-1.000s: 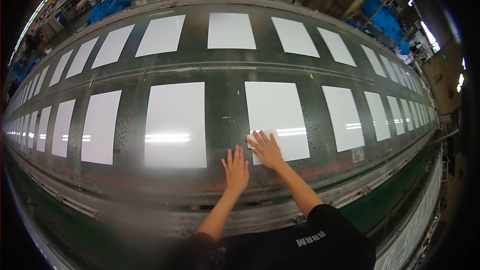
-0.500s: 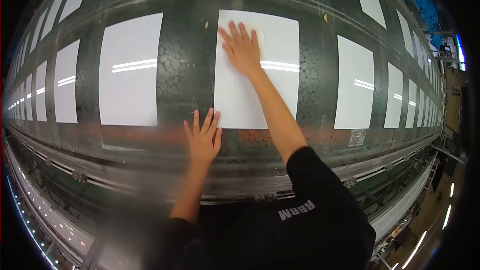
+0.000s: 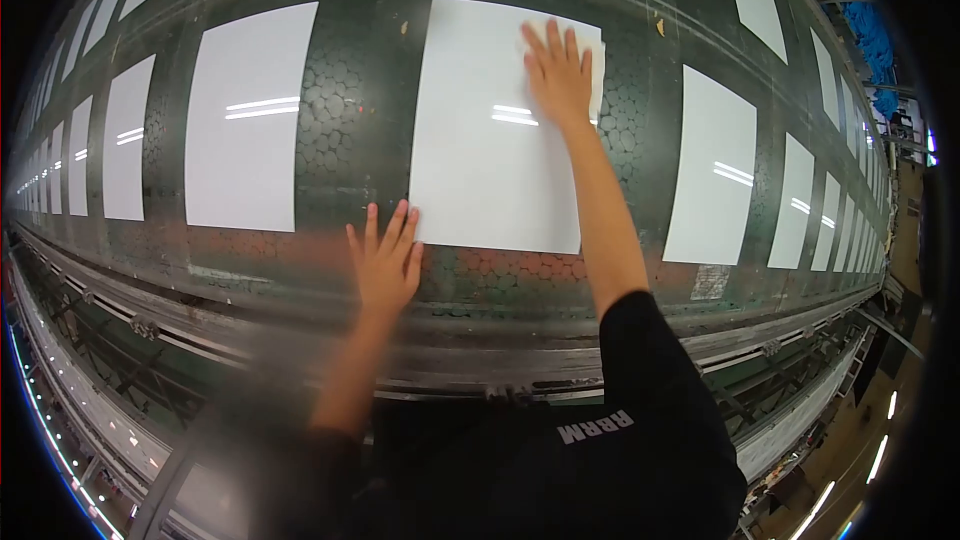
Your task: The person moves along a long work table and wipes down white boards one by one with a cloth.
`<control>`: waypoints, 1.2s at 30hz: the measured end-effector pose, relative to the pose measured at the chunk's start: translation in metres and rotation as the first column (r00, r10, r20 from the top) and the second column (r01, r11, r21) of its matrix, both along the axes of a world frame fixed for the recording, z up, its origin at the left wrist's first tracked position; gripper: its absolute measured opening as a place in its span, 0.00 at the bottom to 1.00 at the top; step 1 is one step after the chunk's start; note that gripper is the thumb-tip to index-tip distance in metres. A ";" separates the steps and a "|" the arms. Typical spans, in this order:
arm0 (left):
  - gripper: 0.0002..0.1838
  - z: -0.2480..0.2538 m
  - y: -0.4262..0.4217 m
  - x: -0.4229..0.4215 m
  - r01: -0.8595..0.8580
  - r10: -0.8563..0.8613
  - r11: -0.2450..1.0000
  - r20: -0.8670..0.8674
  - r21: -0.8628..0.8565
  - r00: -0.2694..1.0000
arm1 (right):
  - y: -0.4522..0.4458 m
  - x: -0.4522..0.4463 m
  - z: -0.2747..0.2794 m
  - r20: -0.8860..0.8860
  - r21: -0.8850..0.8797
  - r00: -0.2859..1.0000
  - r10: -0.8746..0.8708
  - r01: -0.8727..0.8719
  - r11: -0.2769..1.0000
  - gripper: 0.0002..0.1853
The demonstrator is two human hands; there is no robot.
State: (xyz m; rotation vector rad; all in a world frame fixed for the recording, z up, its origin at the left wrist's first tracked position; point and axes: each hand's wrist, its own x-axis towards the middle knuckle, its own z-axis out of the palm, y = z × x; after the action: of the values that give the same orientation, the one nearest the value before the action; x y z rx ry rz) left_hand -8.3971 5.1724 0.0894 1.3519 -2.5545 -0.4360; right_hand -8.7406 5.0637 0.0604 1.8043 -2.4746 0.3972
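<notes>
White sheet (image 3: 490,170) lies flat on the green table (image 3: 350,175); likely light, thin, smooth and prone to creasing, best held by opposite edges. Right hand (image 3: 562,80), fingers spread, flattens over a pale cloth (image 3: 598,75) (mostly hidden). Left hand (image 3: 385,265), open, rests by the near-left corner.

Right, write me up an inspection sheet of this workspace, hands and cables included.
Surface: long dark green table, cell-patterned patches, reddish staining along its near side.
Work items: white rectangular sheets in spaced rows; the one between the hands lies flat. Pale edge by the right hand, possibly cloth, mostly hidden.
Clutter: two small yellowish scraps.
Left hand: fingers spread at that sheet's near-left corner.
Right hand: spread over its far-right part.
Cables: nothing seen.
Surroundings: blue crumpled sheeting, far right.
</notes>
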 end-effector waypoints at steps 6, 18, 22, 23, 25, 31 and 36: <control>0.24 0.002 -0.001 0.003 -0.008 0.008 1.000 -0.044 0.003 0.999 | 0.019 0.002 -0.001 -0.024 -0.021 1.000 0.007 -0.008 1.000 0.25; 0.25 -0.011 -0.001 0.011 0.025 -0.028 0.999 -0.097 -0.025 0.995 | 0.317 0.119 0.068 0.920 0.221 0.281 -0.271 0.199 0.955 0.25; 0.30 -0.010 -0.003 0.013 0.045 -0.043 0.999 -0.100 0.022 0.994 | 0.379 0.097 0.070 0.950 0.194 -0.310 0.032 0.670 0.717 0.30; 0.33 -0.012 -0.005 0.014 0.058 -0.054 0.998 -0.106 0.034 0.993 | 0.393 0.087 0.078 0.920 0.170 -0.363 0.146 0.707 0.686 0.31; 0.31 -0.009 -0.011 0.015 0.050 -0.021 0.982 -0.161 0.182 0.987 | 0.421 0.061 0.090 0.860 0.159 -0.405 0.309 0.790 0.593 0.33; 0.22 -0.006 -0.006 -0.029 -0.191 0.395 0.867 -0.402 0.460 0.826 | 0.458 -0.032 0.114 0.919 -0.011 -0.129 0.373 0.937 0.350 0.31; 0.20 0.015 0.116 -0.204 0.103 0.004 0.977 -0.494 0.188 0.869 | 0.442 -0.145 0.039 0.771 -0.233 0.560 -0.303 0.691 0.684 0.28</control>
State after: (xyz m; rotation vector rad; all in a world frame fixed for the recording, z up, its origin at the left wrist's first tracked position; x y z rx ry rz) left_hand -8.6016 5.2880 0.1043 1.0575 -2.1609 -0.9504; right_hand -8.8861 5.5054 0.0993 0.6648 -2.7170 1.7390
